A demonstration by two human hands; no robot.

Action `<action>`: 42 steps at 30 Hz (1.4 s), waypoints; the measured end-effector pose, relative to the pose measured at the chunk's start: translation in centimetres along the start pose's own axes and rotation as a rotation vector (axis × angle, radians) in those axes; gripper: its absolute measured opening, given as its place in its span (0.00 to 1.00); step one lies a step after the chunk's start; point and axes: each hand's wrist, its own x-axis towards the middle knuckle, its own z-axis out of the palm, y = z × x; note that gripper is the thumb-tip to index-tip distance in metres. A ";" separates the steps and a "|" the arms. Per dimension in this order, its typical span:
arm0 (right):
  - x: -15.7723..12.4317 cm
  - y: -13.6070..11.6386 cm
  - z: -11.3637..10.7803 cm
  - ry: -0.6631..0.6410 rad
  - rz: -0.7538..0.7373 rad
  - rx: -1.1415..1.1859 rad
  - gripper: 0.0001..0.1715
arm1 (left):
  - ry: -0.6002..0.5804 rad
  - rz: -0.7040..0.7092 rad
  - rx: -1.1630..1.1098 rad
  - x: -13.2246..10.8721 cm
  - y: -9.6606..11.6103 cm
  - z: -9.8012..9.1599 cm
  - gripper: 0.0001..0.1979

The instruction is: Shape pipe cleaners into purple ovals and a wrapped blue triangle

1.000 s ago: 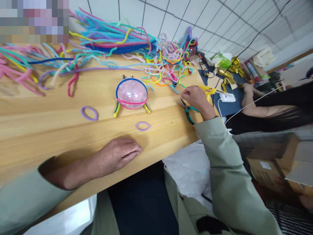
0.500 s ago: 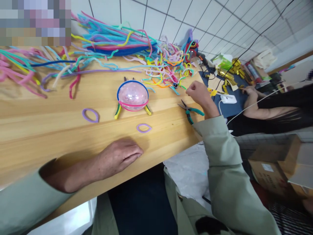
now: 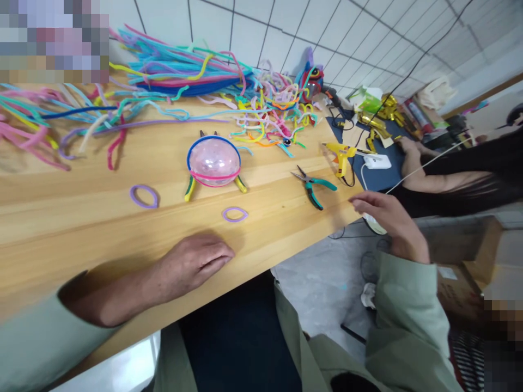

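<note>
My left hand [image 3: 196, 265] rests on the wooden tabletop near its front edge, its fingers curled into a loose fist and nothing showing in it. My right hand [image 3: 386, 218] hovers by the table's right edge, fingers stretched out and empty. To its left lie needle-nose pliers [image 3: 314, 188] with teal handles, jaws apart. Beyond my left hand is a clear pinkish plastic dome [image 3: 214, 160], rimmed in blue and pink pipe cleaner, resting over yellow-and-green handled pliers [image 3: 189, 188]. Two purple pipe-cleaner loops [image 3: 235, 214] lie flat nearby.
A yellow glue gun [image 3: 342, 158] stands at the right end near a white power strip [image 3: 378, 161]. Bundled pipe cleaners [image 3: 183, 73] and tangled scraps line the tiled wall, with a colourful figure [image 3: 311, 81]. Another person's arm [image 3: 429, 177] reaches in at right, beside gold material.
My right hand has moved right and toward me, away from the pliers, its pinched fingers now stretched out. The glue gun shows fully. My left hand stays put.
</note>
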 end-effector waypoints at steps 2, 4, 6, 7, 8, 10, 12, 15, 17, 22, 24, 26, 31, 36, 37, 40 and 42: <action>2.3 0.0 2.1 -0.019 0.101 0.034 0.20 | 0.013 0.006 0.019 0.1 0.1 0.0 0.15; 5.5 -0.7 4.1 -0.008 0.142 0.029 0.15 | 0.029 0.015 0.031 0.3 0.2 -0.1 0.14; 8.8 -1.7 6.0 -0.020 0.153 -0.050 0.10 | 0.038 0.025 0.031 0.4 0.3 -0.2 0.14; 10.3 -2.1 6.8 -0.020 0.156 -0.100 0.09 | 0.039 0.028 0.030 0.4 0.3 -0.3 0.14; 11.6 -2.6 7.7 -0.033 0.161 -0.141 0.08 | 0.039 0.030 0.029 0.5 0.3 -0.3 0.13; 13.6 -3.3 9.2 -0.074 0.172 -0.222 0.08 | 0.036 0.029 0.028 0.5 0.4 -0.3 0.14; 14.9 -3.9 10.8 -0.107 0.187 -0.305 0.09 | 0.034 0.029 0.023 0.4 0.3 -0.3 0.14; 15.9 -4.4 12.6 -0.111 0.190 -0.399 0.10 | 0.030 0.029 0.017 0.4 0.2 -0.2 0.14; 16.2 -4.6 13.1 -0.115 0.183 -0.418 0.11 | 0.030 0.030 0.025 0.4 0.2 -0.2 0.14; 15.2 -3.4 11.3 -0.137 0.211 -0.284 0.13 | 0.014 0.024 0.034 0.4 0.3 -0.3 0.16; 14.5 -2.6 10.3 -0.077 0.216 -0.202 0.12 | 0.011 0.027 0.027 0.4 0.3 -0.3 0.15; 14.0 -2.1 10.0 -0.050 0.201 -0.185 0.10 | 0.020 0.027 0.018 0.4 0.2 -0.2 0.14; 14.6 -2.6 12.2 -0.077 0.147 -0.305 0.10 | 0.030 0.014 0.003 0.5 0.1 -0.2 0.12; 15.8 -3.0 13.8 -0.123 0.113 -0.445 0.16 | 0.030 0.036 0.008 0.7 0.3 -0.4 0.13; 16.0 -3.0 13.8 -0.142 0.109 -0.457 0.17 | 0.029 0.035 0.008 0.7 0.3 -0.4 0.13; 16.3 -2.8 13.3 -0.218 0.106 -0.446 0.16 | 0.026 0.024 0.012 0.7 0.3 -0.4 0.12; 16.3 -2.7 13.0 -0.246 0.100 -0.409 0.15 | 0.026 0.024 0.014 0.6 0.3 -0.3 0.12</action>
